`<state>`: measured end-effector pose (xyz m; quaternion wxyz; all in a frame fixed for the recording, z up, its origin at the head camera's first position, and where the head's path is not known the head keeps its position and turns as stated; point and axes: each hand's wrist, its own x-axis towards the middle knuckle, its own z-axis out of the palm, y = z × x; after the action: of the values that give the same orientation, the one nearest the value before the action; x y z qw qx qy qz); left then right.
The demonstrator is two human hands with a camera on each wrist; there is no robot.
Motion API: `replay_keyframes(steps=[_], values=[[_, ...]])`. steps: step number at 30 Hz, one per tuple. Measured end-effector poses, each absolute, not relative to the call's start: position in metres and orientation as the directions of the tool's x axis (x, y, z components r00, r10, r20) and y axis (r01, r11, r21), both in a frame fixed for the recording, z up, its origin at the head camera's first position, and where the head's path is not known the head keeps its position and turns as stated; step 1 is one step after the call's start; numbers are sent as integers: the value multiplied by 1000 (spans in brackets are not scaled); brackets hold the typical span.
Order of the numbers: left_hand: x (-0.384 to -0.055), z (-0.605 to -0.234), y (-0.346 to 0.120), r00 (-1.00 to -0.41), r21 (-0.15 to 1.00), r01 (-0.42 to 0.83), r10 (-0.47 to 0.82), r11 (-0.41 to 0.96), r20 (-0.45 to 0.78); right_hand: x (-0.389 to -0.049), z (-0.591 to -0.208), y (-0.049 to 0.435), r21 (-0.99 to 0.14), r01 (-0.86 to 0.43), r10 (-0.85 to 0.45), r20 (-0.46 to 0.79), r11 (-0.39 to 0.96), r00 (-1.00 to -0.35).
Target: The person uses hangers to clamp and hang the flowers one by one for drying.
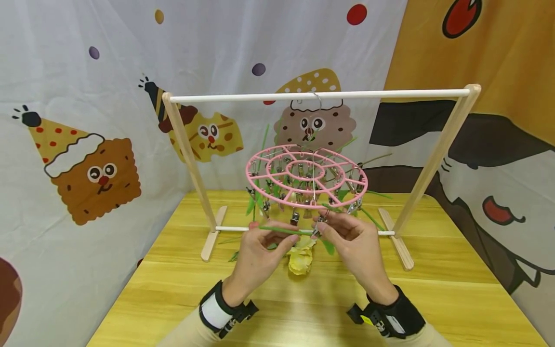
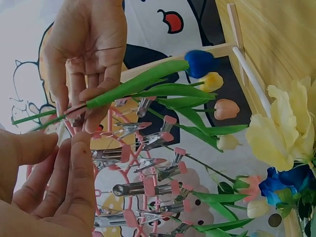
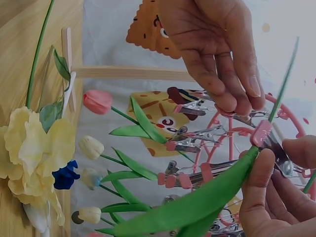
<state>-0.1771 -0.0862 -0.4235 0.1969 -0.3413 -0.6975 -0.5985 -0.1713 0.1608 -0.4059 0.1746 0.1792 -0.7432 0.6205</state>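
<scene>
My right hand (image 1: 355,241) pinches a metal clip (image 3: 279,158) with pink tips, just below the front rim of a round pink hanging rack (image 1: 256,190). The clip's tips lie on an artificial flower's green stem (image 3: 282,86). Long green leaves (image 3: 197,205) spread from the stem below the clip; in the right wrist view its blossom is out of frame. My left hand (image 1: 260,250) is beside the stem with thumb and fingers loosely bent and a gap between them. A blue tulip (image 2: 200,64) appears at the leaf's tip in the left wrist view.
The rack hangs from a white bar (image 1: 243,98) on a wooden stand (image 1: 438,159). Several clips (image 2: 143,188) and tulips, including a pink one (image 3: 97,101), hang under it. Large yellow flowers (image 1: 300,260) are low behind my hands. A printed cloth (image 1: 130,48) stands behind the wooden table (image 1: 173,299).
</scene>
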Motion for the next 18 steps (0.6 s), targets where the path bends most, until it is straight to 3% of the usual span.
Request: replay_keyframes(steps=[18], values=[[-176,-437,-100,-714,696,696,282,179,641,-171,-404,170,-882,-430,-6,437,191,-899]])
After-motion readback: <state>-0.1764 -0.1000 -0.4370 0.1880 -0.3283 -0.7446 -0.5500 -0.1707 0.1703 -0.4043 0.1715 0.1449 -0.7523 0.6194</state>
